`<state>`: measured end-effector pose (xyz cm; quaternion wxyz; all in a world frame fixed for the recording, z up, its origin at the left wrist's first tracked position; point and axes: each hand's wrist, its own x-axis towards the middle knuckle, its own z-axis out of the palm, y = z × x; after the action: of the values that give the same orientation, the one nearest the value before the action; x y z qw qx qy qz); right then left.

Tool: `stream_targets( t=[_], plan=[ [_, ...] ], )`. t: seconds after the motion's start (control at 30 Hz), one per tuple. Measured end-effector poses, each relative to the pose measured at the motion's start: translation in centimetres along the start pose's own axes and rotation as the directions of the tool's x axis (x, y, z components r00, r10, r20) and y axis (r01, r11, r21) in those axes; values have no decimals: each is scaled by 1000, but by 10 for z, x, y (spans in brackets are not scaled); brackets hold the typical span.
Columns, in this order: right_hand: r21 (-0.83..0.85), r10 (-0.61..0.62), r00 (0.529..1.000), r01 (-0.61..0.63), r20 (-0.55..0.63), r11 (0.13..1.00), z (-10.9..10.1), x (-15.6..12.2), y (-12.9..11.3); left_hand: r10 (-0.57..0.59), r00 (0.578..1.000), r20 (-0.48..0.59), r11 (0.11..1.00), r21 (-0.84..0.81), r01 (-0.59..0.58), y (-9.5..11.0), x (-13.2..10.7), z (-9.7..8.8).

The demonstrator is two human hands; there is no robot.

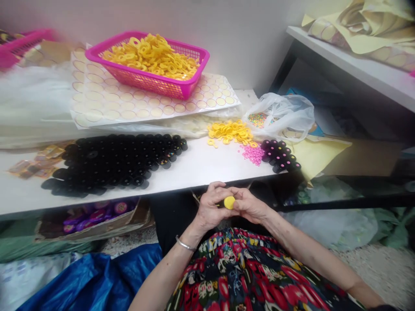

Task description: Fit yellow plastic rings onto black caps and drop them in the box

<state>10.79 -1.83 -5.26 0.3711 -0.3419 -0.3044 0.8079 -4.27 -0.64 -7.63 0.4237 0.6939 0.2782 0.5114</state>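
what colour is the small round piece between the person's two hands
The small round piece is yellow on its visible face; the head view shows it best.

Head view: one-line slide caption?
Left hand and right hand hold a yellow piece beside a table bearing black pieces, yellow rings and pink bits.

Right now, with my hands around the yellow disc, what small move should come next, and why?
I'd probably have the right hand press its thumb gently on the yellow disc. That thumb appears to lie at the disc's edge, and the left hand curls around the opposite side, apparently ready to steady it. What lies behind the disc is hidden.
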Motion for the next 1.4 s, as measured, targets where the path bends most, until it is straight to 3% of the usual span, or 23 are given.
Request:
stream_targets(
  t=[0.17, 0.27, 0.37, 0.5, 0.6, 0.73, 0.83, 0.9, 0.97, 1.1, 1.17, 1.27, 1.33, 1.4],
  plan=[
    [-8, 10, 1000, -10, -21, 1000, 12, 8, -1, 61, 997, 45, 997, 47, -63, 5, 1, -4],
    [-69, -30, 998, 25, -62, 997, 21, 14, 3, 77, 997, 7, 993, 87, -78, 4, -2, -9],
    [-151, -19, 991, -1, -133, 989, 27, 15, 13, -21, 997, -80, 993, 111, 30, 6, -14, -14],
    [-262, 177, 984, -167, 17, 951, 31, 9, 21, -129, 971, -199, 988, 57, 142, 19, -42, -24],
    [-380, 255, 964, -211, 70, 900, 27, 9, 17, -233, 920, -315, 970, -10, 242, 34, -65, -32],
    [-558, 254, 967, -193, 34, 807, 14, 16, 12, -467, 797, -383, 884, -228, 408, 45, -89, -42],
    [-734, 159, 987, -100, 12, 672, 0, 20, 12, -482, 795, -368, 876, -180, 447, 35, -93, -47],
    [-812, 85, 996, -52, -3, 581, -9, 20, 11, -476, 809, -346, 863, -4, 506, 21, -88, -47],
    [-829, 43, 999, -34, -12, 559, -13, 19, 8, -463, 832, -306, 817, 217, 534, 8, -78, -44],
    [-714, 59, 998, -52, -15, 698, -11, 17, -7, -417, 908, -48, 701, 618, 355, -10, -52, -35],
    [-635, 27, 999, -36, -23, 772, -11, 20, -19, -441, 892, 95, 615, 756, 224, -16, -40, -30],
    [-626, -103, 992, 37, -70, 779, -17, 33, -39, -515, 826, 229, 517, 852, 86, -24, -29, -23],
    [-654, -186, 976, 70, -109, 754, -22, 45, -51, -560, 775, 292, 505, 862, 41, -28, -27, -21],
    [-693, -273, 951, 102, -142, 714, -26, 57, -63, -565, 756, 330, 526, 851, 21, -30, -28, -22]
  ],
)
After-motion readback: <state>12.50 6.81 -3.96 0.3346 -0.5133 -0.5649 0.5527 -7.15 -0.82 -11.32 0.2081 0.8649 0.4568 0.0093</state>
